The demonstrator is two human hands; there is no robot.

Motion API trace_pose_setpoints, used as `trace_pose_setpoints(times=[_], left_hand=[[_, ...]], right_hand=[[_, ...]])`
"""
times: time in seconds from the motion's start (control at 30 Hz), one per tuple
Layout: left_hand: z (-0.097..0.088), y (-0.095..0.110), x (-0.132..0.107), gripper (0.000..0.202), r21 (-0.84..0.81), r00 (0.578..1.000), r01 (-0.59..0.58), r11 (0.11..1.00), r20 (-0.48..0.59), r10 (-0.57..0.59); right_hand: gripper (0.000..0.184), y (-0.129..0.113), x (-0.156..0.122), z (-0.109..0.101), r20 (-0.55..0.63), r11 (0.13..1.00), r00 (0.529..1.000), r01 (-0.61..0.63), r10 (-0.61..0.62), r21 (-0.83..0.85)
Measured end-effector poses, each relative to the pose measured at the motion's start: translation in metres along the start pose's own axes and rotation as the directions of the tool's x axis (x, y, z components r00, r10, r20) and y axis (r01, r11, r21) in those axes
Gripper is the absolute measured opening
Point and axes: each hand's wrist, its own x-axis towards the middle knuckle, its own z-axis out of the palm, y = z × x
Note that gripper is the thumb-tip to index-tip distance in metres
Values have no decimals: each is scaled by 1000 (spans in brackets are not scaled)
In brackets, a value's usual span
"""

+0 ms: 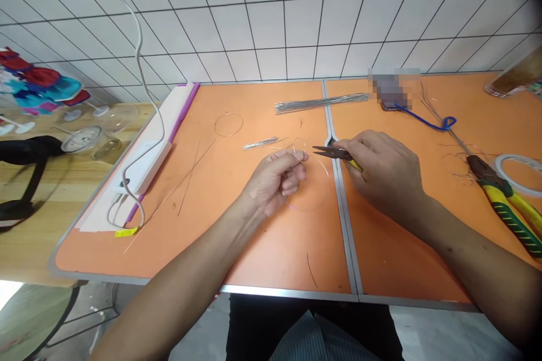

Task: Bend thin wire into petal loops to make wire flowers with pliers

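Observation:
My left hand [277, 177] pinches a thin wire ring [327, 180] between thumb and forefinger. The ring hangs to the right of the fingers, and a small loop of wire stands up just above the fingertips. In my right hand [381, 172] is a pair of needle-nose pliers [334, 152] with yellow handles. Its dark jaws point left, close to the left fingertips and apart from them. A bundle of short wires [260, 143] lies behind my left hand, and a longer wire bundle [322, 102] is farther back.
A loose wire ring [228, 124] and long wires [186, 180] lie on the orange table [271, 259]. To the left is a white power strip [148, 169] with its cable. Larger pliers [503, 197], a tape roll [519, 174] and a cup [514, 76] stand at the right.

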Motion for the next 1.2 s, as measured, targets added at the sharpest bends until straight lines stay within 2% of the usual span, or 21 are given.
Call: trace_pose_setpoints(times=[0.07, 0.13, 0.2, 0.3, 0.4, 0.53, 0.67, 0.73, 0.77, 0.83, 0.87, 0.9, 0.93, 1.0, 1.03, 1.13, 1.2], left_hand=[[0, 3, 1, 22, -6, 998, -21, 1000, -52, 21], [1, 8, 1, 18, -5, 994, -24, 1000, -102, 24], [3, 12, -1, 15, 3, 991, 1, 1000, -132, 0], [8, 16, -4, 13, 43, 982, 65, 997, -179, -56], [12, 18, -5, 8, 70, 977, 81, 994, -204, -66], [15, 18, -6, 6, 89, 977, 90, 992, -202, -71], [14, 17, -8, 9, 109, 977, 98, 989, -199, -75], [12, 17, -8, 10, 107, 979, 88, 990, -194, -66], [12, 17, -8, 10, 102, 980, 81, 991, -191, -61], [10, 18, -7, 9, 86, 983, 66, 994, -179, -50], [9, 18, -7, 9, 79, 984, 62, 995, -169, -48], [9, 18, -7, 8, 72, 986, 58, 996, -158, -46], [8, 18, -7, 8, 68, 988, 55, 996, -146, -45], [7, 17, -8, 8, 64, 991, 52, 997, -124, -43], [7, 17, -8, 8, 64, 992, 53, 997, -116, -45], [8, 15, -9, 6, 62, 993, 54, 997, -105, -47], [8, 15, -9, 9, 60, 992, 51, 997, -118, -43]], right_hand=[[25, 0, 1, 1, 93, 995, 992, -91, 87, 37], [22, -2, 3, 0, 265, 982, 952, -178, 156, 63], [25, -6, 4, -1, 445, 973, 882, -213, 155, 84], [35, -13, 3, -1, 543, 978, 835, -177, 91, 109], [47, -15, -1, 4, 545, 984, 838, -118, 28, 131], [49, -21, -5, 6, 538, 990, 843, -48, -31, 132], [56, -27, -11, -12, 500, 978, 866, -72, -36, 194], [54, -14, -21, -31, 460, 975, 888, -123, 25, 185], [50, -1, -29, -43, 452, 973, 887, -179, 94, 149], [47, 36, -54, -72, 388, 933, 860, -359, 331, -1], [48, 59, -71, -87, 311, 885, 831, -458, 461, -87], [49, 82, -88, -102, 225, 804, 773, -565, 594, -184], [52, 105, -107, -116, 164, 700, 686, -658, 709, -278], [59, 143, -141, -138, 132, 494, 486, -766, 864, -411], [61, 157, -156, -145, 148, 453, 435, -780, 888, -432], [53, 178, -184, -144, 195, 421, 374, -790, 907, -444], [49, 180, -193, -133, 166, 404, 370, -804, 914, -437]])
